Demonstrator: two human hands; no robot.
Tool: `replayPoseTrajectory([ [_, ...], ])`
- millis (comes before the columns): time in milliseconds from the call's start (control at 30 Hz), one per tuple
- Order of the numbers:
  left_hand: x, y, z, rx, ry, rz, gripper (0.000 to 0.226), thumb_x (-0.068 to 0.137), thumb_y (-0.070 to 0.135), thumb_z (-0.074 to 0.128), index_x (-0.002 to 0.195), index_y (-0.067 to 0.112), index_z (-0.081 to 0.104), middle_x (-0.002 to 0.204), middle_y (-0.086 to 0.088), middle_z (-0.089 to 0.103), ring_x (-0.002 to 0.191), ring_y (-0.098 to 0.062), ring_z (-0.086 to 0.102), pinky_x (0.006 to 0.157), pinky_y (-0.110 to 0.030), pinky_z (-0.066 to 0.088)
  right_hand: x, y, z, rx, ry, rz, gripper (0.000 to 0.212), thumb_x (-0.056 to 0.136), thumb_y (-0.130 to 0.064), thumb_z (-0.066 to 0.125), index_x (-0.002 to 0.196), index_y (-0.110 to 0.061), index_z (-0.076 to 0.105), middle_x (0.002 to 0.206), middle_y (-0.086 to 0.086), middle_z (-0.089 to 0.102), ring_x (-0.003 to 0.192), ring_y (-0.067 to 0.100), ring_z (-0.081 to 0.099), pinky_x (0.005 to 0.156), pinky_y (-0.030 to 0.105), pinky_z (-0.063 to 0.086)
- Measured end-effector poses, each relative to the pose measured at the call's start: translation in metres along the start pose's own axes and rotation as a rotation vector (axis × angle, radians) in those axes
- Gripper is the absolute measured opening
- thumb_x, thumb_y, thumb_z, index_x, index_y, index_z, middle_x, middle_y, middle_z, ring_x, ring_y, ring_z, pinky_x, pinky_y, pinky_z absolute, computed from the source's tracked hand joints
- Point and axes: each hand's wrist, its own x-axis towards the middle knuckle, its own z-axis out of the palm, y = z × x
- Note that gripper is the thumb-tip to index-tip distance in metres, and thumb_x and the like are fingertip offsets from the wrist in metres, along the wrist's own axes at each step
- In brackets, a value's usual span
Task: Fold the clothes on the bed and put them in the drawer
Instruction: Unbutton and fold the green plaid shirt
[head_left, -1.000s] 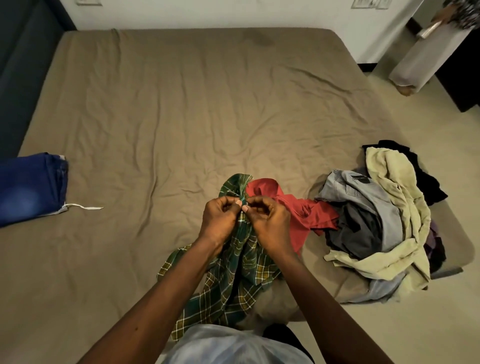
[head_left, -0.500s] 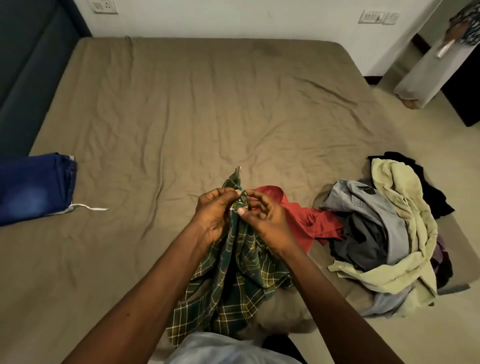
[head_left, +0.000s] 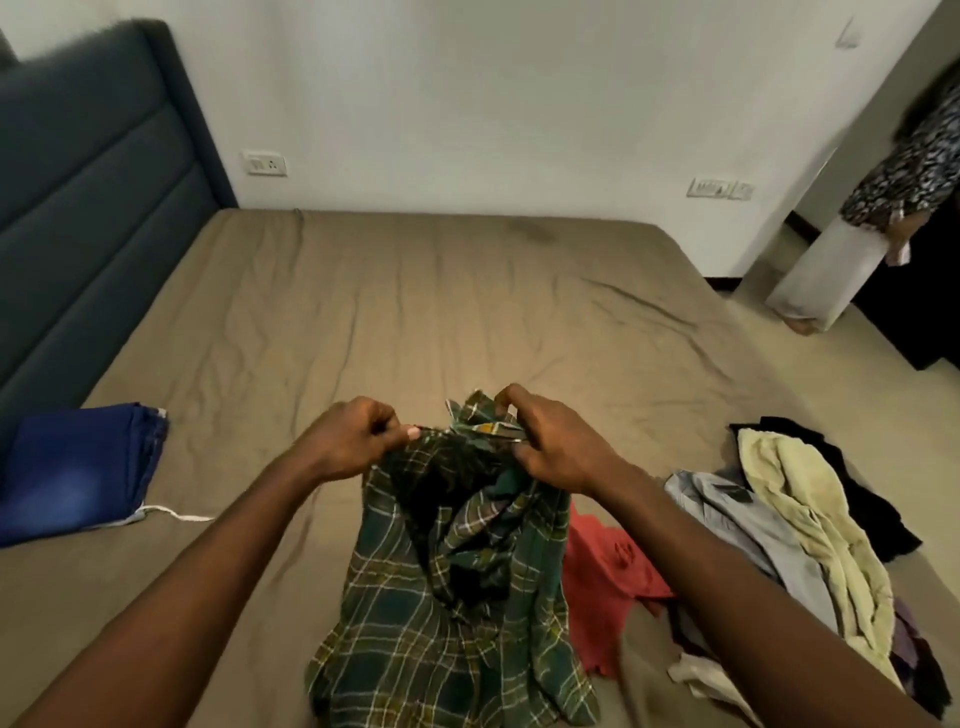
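red garment (head_left: 605, 579) and clothes pile (head_left: 800, 525) beside plaid shirt (head_left: 447, 597)

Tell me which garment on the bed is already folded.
The blue jeans at the bed's left edge: a flat, squared stack. The green plaid shirt hangs from both hands, and the clothes on the right lie crumpled.

Dim, warm indoor light; soft shadows, no glare. Motion blur smears the whole frame, and wide-angle distortion bends the edges.
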Motion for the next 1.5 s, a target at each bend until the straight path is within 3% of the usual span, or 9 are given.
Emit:
replayPoseTrajectory([
  [167, 0.008, -0.007, -0.01, -0.271, 0.147, 0.035, 0.029, 0.092, 0.041, 0.074, 0.078, 0.016, 0.07, 0.069, -0.003, 0.068, 0.063, -0.012, 0.058, 0.063, -0.031, 0.045, 0.011, 0.014, 0.002, -0.259, 0.152, -0.21, 0.02, 0.096, -0.037, 0.064, 0.109, -0.022, 0.059, 0.096, 0.0, 0.063, 0.083, 0.025, 0.062, 0.067, 0.04, 0.052],
  [333, 0.001, 0.01, -0.003, -0.933, 0.187, -0.059, 0.01, 0.1, 0.014, 0.064, 0.1, 0.008, 0.072, 0.083, 0.001, 0.074, 0.074, -0.006, 0.065, 0.062, -0.02, 0.05, 0.006, 0.004, 0.039, 0.977, 0.03, 0.399, 0.013, 0.089, -0.023, 0.079, 0.093, -0.015, 0.07, 0.077, 0.008, 0.065, 0.071, 0.023, 0.056, 0.066, 0.03, 0.047],
  [400, 0.002, 0.013, 0.007, -0.989, 0.196, -0.1, 0.011, 0.099, 0.011, 0.065, 0.101, 0.007, 0.074, 0.086, -0.003, 0.076, 0.073, -0.009, 0.067, 0.059, -0.02, 0.051, 0.002, -0.004, 0.062, 1.1, -0.022, 0.452, 0.011, 0.09, -0.018, 0.078, 0.095, -0.013, 0.07, 0.087, 0.009, 0.07, 0.081, 0.024, 0.064, 0.077, 0.037, 0.053],
  [567, 0.012, 0.013, 0.005, -1.023, 0.235, -0.154, 0.012, 0.096, 0.007, 0.067, 0.094, 0.002, 0.078, 0.087, -0.01, 0.078, 0.075, -0.013, 0.072, 0.063, -0.019, 0.055, -0.006, 0.009, 0.083, 0.068, 0.195, 0.236, 0.019, 0.093, -0.037, 0.065, 0.108, -0.028, 0.073, 0.098, -0.007, 0.062, 0.093, 0.011, 0.056, 0.078, 0.034, 0.049],
  [633, 0.016, 0.014, 0.001, -0.968, 0.233, -0.138, 0.011, 0.095, 0.005, 0.068, 0.095, 0.004, 0.079, 0.09, -0.006, 0.079, 0.078, -0.009, 0.073, 0.064, -0.016, 0.053, -0.009, 0.02, 0.083, 0.059, 0.243, 0.171, 0.024, 0.098, -0.037, 0.064, 0.114, -0.023, 0.074, 0.099, -0.007, 0.058, 0.095, 0.012, 0.054, 0.079, 0.031, 0.047],
  [867, 0.034, 0.01, 0.022, -0.744, 0.252, -0.083, 0.015, 0.086, 0.006, 0.08, 0.097, 0.016, 0.078, 0.083, -0.007, 0.073, 0.078, -0.014, 0.066, 0.073, -0.023, 0.055, -0.007, 0.005, 0.095, 1.228, 0.131, 0.653, 0.02, 0.085, -0.04, 0.076, 0.088, -0.022, 0.067, 0.079, 0.006, 0.065, 0.073, 0.02, 0.059, 0.073, 0.038, 0.047],
  [1200, 0.046, 0.008, 0.028, -0.554, 0.116, -0.026, 0.011, 0.09, 0.01, 0.077, 0.091, 0.021, 0.078, 0.081, 0.007, 0.076, 0.076, -0.005, 0.068, 0.071, -0.027, 0.054, -0.01, 0.048, 0.097, -0.376, 0.129, 0.131, 0.026, 0.103, -0.038, 0.05, 0.102, -0.022, 0.07, 0.094, -0.001, 0.063, 0.084, 0.021, 0.063, 0.071, 0.036, 0.051],
  [1300, 0.048, 0.029, 0.023, -0.661, 0.086, 0.019, 0.009, 0.093, 0.004, 0.072, 0.094, 0.012, 0.075, 0.08, 0.004, 0.072, 0.068, 0.002, 0.063, 0.062, -0.014, 0.047, 0.003, 0.05, 0.105, -0.072, 0.055, 0.313, 0.009, 0.099, -0.028, 0.058, 0.105, -0.021, 0.063, 0.094, -0.001, 0.066, 0.084, 0.02, 0.062, 0.07, 0.034, 0.048],
  [1500, 0.067, 0.019, 0.019, -0.537, 0.354, -0.032, 0.013, 0.09, 0.013, 0.077, 0.092, 0.025, 0.079, 0.087, 0.011, 0.078, 0.085, -0.003, 0.072, 0.084, -0.027, 0.059, 0.0, 0.047, 0.118, 0.761, 0.05, 0.595, 0.01, 0.093, -0.013, 0.073, 0.084, -0.009, 0.072, 0.066, -0.005, 0.063, 0.061, 0.005, 0.054, 0.062, 0.024, 0.044],
])
